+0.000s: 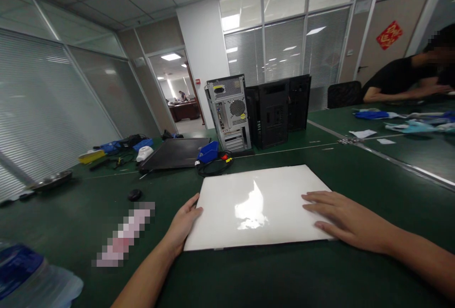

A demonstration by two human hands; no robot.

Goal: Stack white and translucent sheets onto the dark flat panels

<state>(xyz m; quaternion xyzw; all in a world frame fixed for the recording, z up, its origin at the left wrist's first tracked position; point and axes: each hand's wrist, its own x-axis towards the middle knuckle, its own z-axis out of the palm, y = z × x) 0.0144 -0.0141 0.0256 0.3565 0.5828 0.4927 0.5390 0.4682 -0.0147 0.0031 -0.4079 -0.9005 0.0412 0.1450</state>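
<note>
A glossy white rectangular panel (220,213) lies in front of me at table height, with a bright reflection on its face and a thin dark border along its far right edge. I cannot tell whether its underside is fully on the table. My left hand (183,222) grips its left edge, with the thumb on top and the fingers partly hidden at the side. Across the right edge, my right hand (337,218) rests with its fingers stretched out and spread over the white face.
Behind the panel stand an opened computer case (231,113) and black case panels (272,113). A dark flat sheet (174,154), a blue holder (208,151) and a cable lie nearby. A plastic bottle (31,279) is at lower left. Another person (398,78) sits at right.
</note>
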